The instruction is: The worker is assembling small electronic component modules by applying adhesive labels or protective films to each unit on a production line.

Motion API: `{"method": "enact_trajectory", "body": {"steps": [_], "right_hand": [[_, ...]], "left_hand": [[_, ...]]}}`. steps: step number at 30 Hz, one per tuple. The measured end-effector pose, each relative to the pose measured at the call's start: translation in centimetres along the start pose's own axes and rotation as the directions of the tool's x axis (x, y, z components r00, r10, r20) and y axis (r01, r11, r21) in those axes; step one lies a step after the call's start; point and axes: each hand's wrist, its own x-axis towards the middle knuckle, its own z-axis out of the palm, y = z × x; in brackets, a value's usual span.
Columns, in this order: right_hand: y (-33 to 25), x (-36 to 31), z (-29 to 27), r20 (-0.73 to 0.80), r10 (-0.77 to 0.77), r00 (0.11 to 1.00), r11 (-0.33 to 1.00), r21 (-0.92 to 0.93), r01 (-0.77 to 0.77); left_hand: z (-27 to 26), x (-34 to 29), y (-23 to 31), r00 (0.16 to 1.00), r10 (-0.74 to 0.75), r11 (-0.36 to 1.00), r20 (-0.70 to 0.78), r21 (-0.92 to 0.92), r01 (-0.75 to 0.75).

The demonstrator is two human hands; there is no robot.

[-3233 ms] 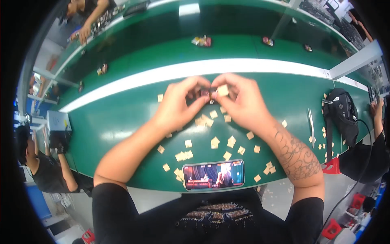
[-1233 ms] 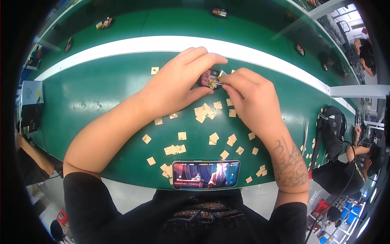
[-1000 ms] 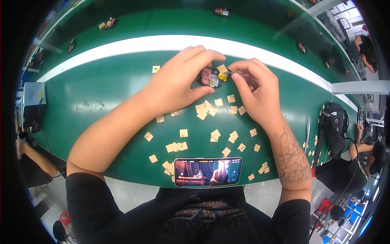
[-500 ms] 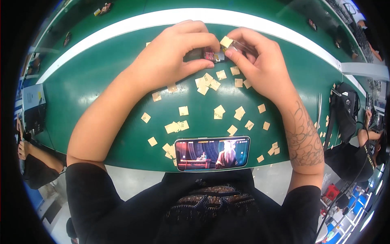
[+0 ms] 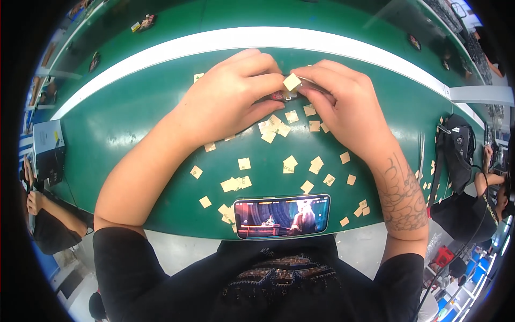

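Note:
My left hand [image 5: 244,91] is closed, thumb and fingers gripping a small electronic part [image 5: 277,96] with red and dark areas; most of it is hidden behind the fingers. Facing it, my right hand [image 5: 343,96] pinches what look like thin metal tweezers [image 5: 308,83], mostly covered by the fingers. At their tip a small pale-yellow square pad [image 5: 292,82] sits over the right end of the electronic part. Whether the pad touches the part, I cannot tell.
Several loose yellow squares [image 5: 291,116] lie scattered over the green table [image 5: 161,193]. A phone [image 5: 281,217] playing video rests at the near edge. A white strip [image 5: 241,36] runs along the back. To the right are a black bag [image 5: 456,150] and a person [image 5: 466,214].
The yellow pad has gone left relative to the electronic part, now over its end. My right fingers have come closer to my left hand. The whole view has shifted slightly.

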Motion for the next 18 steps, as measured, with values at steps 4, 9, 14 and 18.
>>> {"method": "enact_trajectory", "body": {"steps": [4,9,14,18], "right_hand": [[-0.3,-0.1,0.5,-0.031,0.001,1.000,0.999,-0.033,-0.002],[-0.5,-0.1,1.0,-0.039,0.025,0.999,1.000,0.002,-0.025],[-0.6,-0.3,1.3,-0.065,0.071,0.995,0.997,0.041,-0.069],[-0.5,-0.3,1.3,-0.094,0.116,0.989,0.989,0.098,-0.107]], "left_hand": [[0.0,0.0,-0.3,1.000,-0.003,1.000,0.003,-0.006,0.003],[-0.2,0.1,-0.5,1.000,-0.011,1.000,0.004,-0.002,0.011],[-0.3,0.1,0.0,0.999,-0.053,0.997,0.009,-0.054,0.054],[0.0,0.1,-0.1,0.998,-0.048,0.996,-0.030,-0.072,0.046]]}}
